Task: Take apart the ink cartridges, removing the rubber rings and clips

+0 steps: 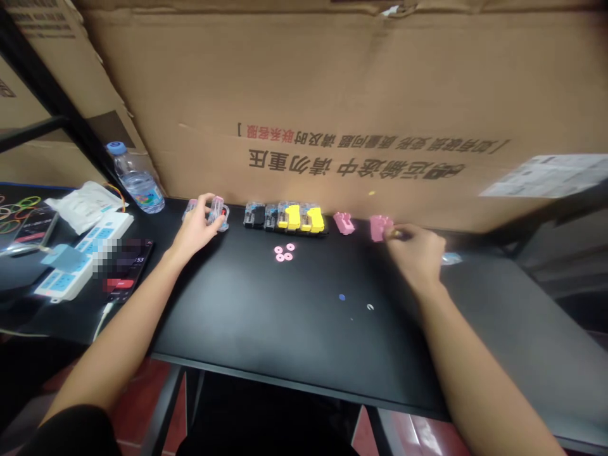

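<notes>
My left hand grips a transparent plastic part at the far edge of the black table, and a second transparent piece lies just left of its fingers. My right hand pinches a tiny item, too small to identify, right beside a pink plastic piece. Another pink piece stands further left. Between my hands is a row of plastic parts, some black and some yellow. Several pink rings lie in front of that row.
A cardboard sheet stands along the table's back edge. At left are a power strip, a phone, a water bottle, a white packet and rubber bands. A small blue bit and a white ring lie on the tabletop.
</notes>
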